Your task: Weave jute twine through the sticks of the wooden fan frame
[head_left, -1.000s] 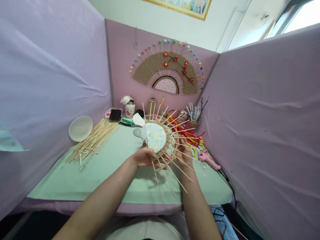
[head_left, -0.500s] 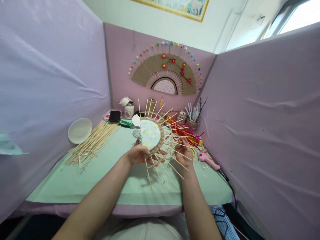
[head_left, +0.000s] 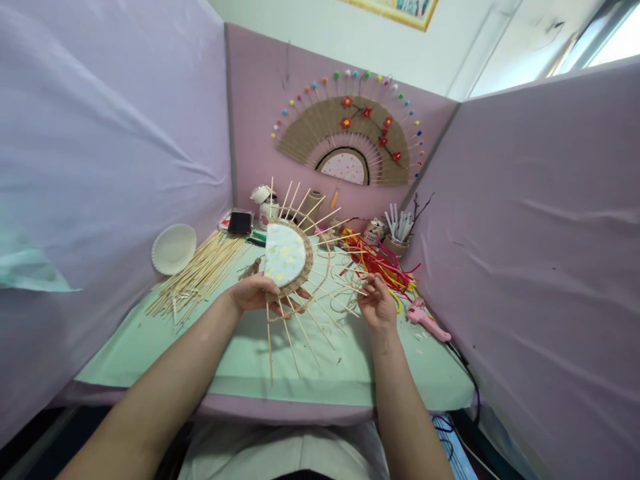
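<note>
My left hand [head_left: 257,293] grips the lower edge of a half-round fan frame [head_left: 287,253]. Its core is pale patterned cloth with a braided brown rim, and thin bamboo sticks fan out from it. A strand of twine [head_left: 329,263] runs in an arc across the sticks. At the frame's right, my right hand [head_left: 379,301] is closed in a pinch beside the stick tips, apparently on the thin twine, though the strand is hard to see between the fingers. A brown tassel [head_left: 251,269] hangs at the frame's left.
Loose bamboo sticks [head_left: 200,270] and a white bowl [head_left: 174,249] lie at left. Red and yellow pipe cleaners [head_left: 377,260] and a pink glue gun [head_left: 427,320] lie at right. A finished fan [head_left: 345,133] hangs on the back panel; a twine spool [head_left: 313,205] stands below.
The fan frame and my left hand have shifted left. My right hand has drawn away from the frame's woven part, out past the stick tips. The camera view has also turned slightly.
</note>
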Tool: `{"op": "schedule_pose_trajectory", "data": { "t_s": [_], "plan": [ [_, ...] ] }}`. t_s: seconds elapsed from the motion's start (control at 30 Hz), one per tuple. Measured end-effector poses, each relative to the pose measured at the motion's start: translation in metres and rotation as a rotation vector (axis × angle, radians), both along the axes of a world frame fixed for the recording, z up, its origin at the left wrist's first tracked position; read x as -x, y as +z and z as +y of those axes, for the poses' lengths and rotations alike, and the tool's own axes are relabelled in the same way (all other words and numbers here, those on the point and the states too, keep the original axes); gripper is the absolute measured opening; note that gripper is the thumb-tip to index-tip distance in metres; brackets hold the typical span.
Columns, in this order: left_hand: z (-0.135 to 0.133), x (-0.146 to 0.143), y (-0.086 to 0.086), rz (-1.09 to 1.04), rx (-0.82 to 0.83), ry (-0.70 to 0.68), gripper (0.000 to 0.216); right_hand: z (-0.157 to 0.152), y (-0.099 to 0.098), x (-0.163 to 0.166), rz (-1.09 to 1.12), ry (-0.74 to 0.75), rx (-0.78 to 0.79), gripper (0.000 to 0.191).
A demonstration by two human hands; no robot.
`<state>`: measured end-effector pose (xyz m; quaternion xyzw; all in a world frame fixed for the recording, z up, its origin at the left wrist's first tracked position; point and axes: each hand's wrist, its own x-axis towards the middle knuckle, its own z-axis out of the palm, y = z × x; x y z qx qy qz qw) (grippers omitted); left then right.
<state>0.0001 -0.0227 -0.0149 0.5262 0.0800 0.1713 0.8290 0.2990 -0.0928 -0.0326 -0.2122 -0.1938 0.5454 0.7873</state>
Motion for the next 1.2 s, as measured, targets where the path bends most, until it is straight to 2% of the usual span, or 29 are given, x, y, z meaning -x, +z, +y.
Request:
{"op": "schedule_pose_trajectory", "data": {
  "t_s": [0.13, 0.33, 0.43, 0.53, 0.8, 1.03, 1.2],
  "plan": [
    [-0.002, -0.001, 0.0, 0.006, -0.009, 0.025, 0.062, 0.0, 0.0, -0.001, 0.004, -0.01, -0.012, 0.017],
    [-0.003, -0.005, -0.002, 0.022, 0.006, -0.005, 0.054, -0.002, 0.002, -0.003, -0.028, -0.034, -0.086, 0.018],
    [-0.006, -0.008, -0.004, 0.029, -0.001, -0.061, 0.054, -0.003, 0.003, -0.003, -0.033, -0.038, -0.092, 0.018],
    [-0.012, -0.011, -0.005, 0.008, 0.013, -0.139, 0.062, -0.003, 0.004, -0.001, -0.034, -0.013, -0.071, 0.019],
    [-0.027, -0.031, -0.013, 0.046, 0.082, -0.332, 0.059, 0.001, 0.0, 0.007, 0.022, 0.078, 0.096, 0.016],
    [-0.024, -0.03, -0.017, 0.043, 0.095, -0.324, 0.054, 0.0, 0.003, 0.004, 0.055, 0.078, 0.086, 0.015],
    [-0.024, -0.029, -0.017, 0.057, 0.069, -0.215, 0.056, -0.002, 0.008, 0.004, 0.09, 0.033, 0.084, 0.016]
  ]
}}
